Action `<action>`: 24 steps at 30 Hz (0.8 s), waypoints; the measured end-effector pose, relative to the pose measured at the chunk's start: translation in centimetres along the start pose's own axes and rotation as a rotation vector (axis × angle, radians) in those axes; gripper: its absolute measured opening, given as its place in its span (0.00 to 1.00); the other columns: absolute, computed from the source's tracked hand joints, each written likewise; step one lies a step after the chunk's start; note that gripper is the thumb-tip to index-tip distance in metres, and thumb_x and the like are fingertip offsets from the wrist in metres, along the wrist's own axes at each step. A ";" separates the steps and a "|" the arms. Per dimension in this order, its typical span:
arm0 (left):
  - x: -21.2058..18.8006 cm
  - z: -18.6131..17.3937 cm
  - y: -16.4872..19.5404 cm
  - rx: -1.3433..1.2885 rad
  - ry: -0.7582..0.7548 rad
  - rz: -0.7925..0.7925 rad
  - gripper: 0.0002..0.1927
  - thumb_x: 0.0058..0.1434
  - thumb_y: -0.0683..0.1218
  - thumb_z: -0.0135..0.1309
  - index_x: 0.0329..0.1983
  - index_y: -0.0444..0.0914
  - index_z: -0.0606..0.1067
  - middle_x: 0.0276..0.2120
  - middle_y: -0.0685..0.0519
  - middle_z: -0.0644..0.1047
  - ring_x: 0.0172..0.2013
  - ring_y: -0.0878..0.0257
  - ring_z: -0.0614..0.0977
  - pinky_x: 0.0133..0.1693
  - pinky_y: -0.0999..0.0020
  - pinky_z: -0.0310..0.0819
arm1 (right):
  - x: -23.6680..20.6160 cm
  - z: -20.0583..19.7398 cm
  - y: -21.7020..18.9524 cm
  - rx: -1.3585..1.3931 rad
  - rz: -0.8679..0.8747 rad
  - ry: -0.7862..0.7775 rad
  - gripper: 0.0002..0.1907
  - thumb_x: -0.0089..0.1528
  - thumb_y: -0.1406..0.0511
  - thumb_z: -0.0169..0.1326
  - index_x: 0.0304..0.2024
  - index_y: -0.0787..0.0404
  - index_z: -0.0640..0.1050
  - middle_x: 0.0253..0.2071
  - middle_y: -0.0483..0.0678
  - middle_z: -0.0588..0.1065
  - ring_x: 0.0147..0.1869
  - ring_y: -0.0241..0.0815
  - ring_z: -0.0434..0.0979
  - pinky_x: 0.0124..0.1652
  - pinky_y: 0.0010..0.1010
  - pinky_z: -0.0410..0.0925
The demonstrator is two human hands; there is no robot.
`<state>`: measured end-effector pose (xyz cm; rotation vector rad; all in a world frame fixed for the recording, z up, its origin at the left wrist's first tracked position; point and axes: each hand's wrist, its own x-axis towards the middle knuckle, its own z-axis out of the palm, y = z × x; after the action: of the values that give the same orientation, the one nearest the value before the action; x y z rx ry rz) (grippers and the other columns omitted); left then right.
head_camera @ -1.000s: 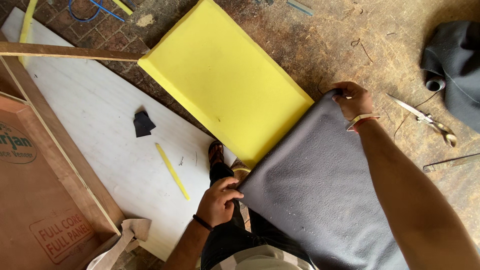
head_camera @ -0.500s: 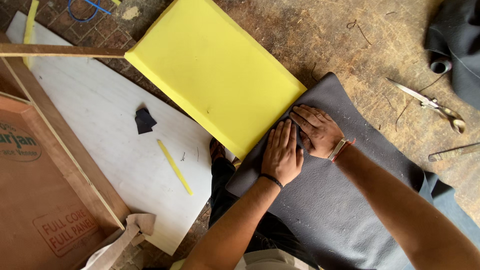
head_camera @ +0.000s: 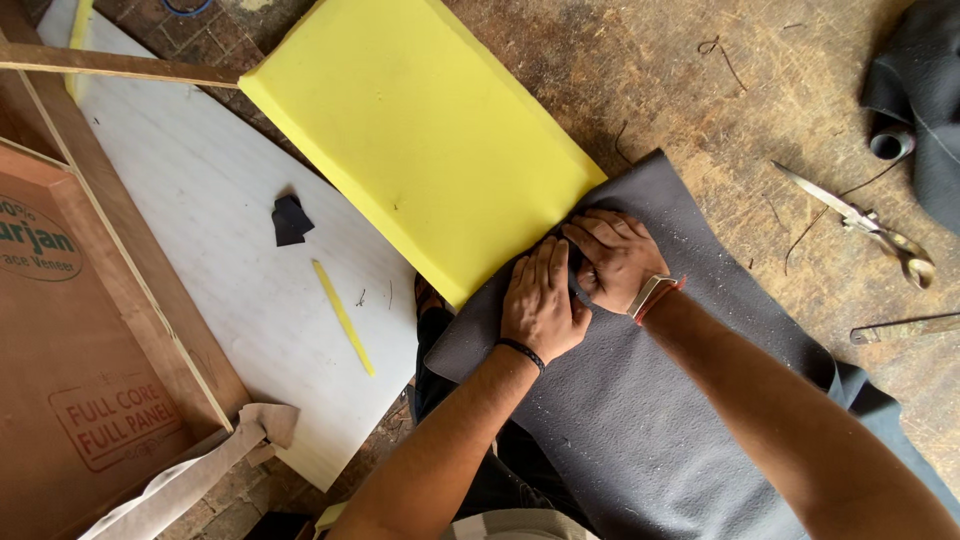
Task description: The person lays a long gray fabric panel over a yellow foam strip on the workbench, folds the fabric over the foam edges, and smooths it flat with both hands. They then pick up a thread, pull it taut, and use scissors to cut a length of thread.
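Note:
A thick yellow foam slab [head_camera: 415, 130] lies on the floor. A sheet of dark grey fabric [head_camera: 680, 400] overlaps its near right edge. My left hand [head_camera: 542, 303] presses flat on the fabric beside the foam's edge, fingers together. Next to it, my right hand [head_camera: 612, 255], a watch on its wrist, presses the fabric down with fingers bent, touching the left hand. Both palms rest on the cloth rather than gripping it.
A white board [head_camera: 230, 250] lies to the left with a dark fabric scrap [head_camera: 288, 220] and a yellow strip [head_camera: 343, 317] on it. Brown plywood panels [head_camera: 70, 340] stand at far left. Scissors [head_camera: 870, 225] lie on the dusty floor to the right, near a grey fabric roll [head_camera: 915, 90].
The grey fabric has been pulled over toward the foam. Both hands came together at the foam's near edge and now press the cloth there; the view moved closer.

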<state>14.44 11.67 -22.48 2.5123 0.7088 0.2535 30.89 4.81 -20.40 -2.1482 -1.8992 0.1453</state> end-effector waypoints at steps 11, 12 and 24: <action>0.0 -0.9 0.7 0.064 0.031 0.044 0.43 0.55 0.51 0.51 0.72 0.29 0.56 0.67 0.32 0.64 0.68 0.44 0.66 0.70 0.47 0.53 | 1.2 -1.9 3.1 -0.063 -0.242 0.039 0.29 0.56 0.55 0.59 0.59 0.59 0.77 0.62 0.52 0.72 0.67 0.50 0.71 0.65 0.46 0.66; 0.0 -0.8 0.7 0.062 0.007 0.040 0.43 0.54 0.51 0.50 0.72 0.29 0.55 0.68 0.32 0.63 0.68 0.44 0.65 0.69 0.47 0.52 | 1.2 -1.9 3.5 -0.071 -0.236 0.033 0.29 0.56 0.55 0.58 0.59 0.58 0.77 0.62 0.52 0.72 0.67 0.51 0.71 0.65 0.46 0.66; 0.5 -1.5 1.0 -0.007 -0.006 0.017 0.41 0.55 0.49 0.53 0.72 0.31 0.59 0.69 0.34 0.64 0.69 0.45 0.66 0.72 0.50 0.52 | 1.9 -0.5 3.2 -0.162 0.001 0.104 0.24 0.57 0.56 0.54 0.52 0.60 0.79 0.53 0.53 0.78 0.62 0.53 0.76 0.66 0.46 0.67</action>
<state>14.80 11.85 -20.70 2.5125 0.6828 0.2543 34.36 6.30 -20.53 -2.2112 -1.9098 -0.1228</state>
